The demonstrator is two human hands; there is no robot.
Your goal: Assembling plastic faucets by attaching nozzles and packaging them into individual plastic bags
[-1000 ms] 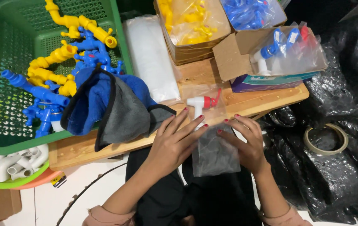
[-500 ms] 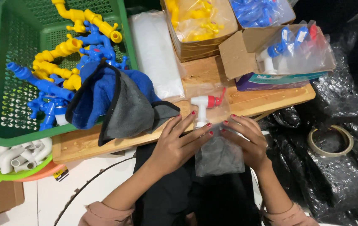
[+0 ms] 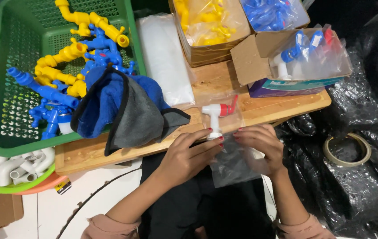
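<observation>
Wooden table (image 3: 264, 110) | white plastic tap with red lever (image 3: 217, 114) lies at edge | left hand (image 3: 188, 155), right hand (image 3: 262, 144) pinch clear plastic bag (image 3: 233, 161), spreading its mouth.

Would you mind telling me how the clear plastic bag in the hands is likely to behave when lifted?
The clear plastic bag hangs crumpled, so probably floppy and light. Its glossy film may slip between the left hand and right hand.
</observation>
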